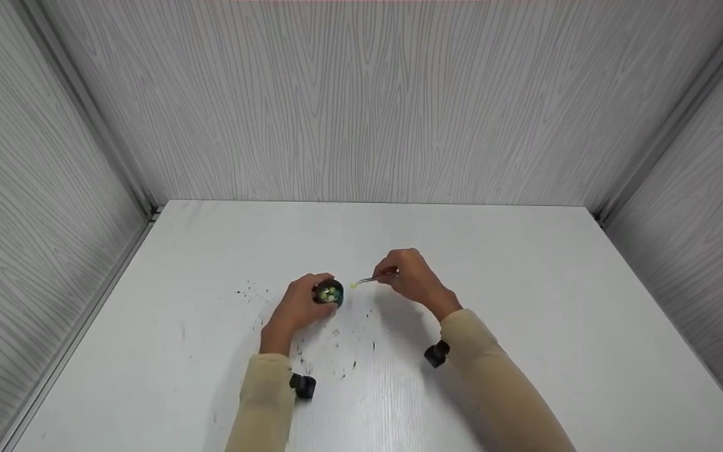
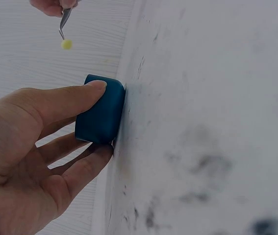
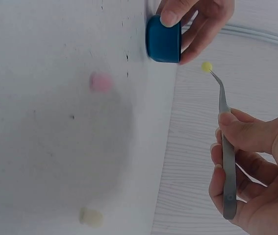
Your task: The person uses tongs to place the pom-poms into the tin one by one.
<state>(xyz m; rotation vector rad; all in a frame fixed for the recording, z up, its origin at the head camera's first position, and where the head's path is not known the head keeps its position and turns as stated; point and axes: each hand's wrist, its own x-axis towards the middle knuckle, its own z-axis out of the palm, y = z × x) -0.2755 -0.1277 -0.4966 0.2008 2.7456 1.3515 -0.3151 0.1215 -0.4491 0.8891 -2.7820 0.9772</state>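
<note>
My left hand (image 1: 299, 304) holds a small teal cup (image 2: 101, 110) at its side, thumb on one side and fingers on the other. Several pale yellowish and whitish pieces show inside the cup in the head view. Metal tweezers with a bent tip (image 3: 229, 181) are pinched in my right hand (image 3: 261, 161). At their tip is a small round yellow bead (image 3: 206, 67), held above the table a short way to the right of the cup's mouth. The cup's base is at the tabletop in both wrist views.
The white table (image 1: 524, 282) bears scattered dark specks and smudges around and in front of the left hand. Wood-grained grey panels (image 1: 361, 100) rise at the back and both sides. A blurred pink spot (image 3: 101, 82) and a cream one (image 3: 91, 217) show over the tabletop.
</note>
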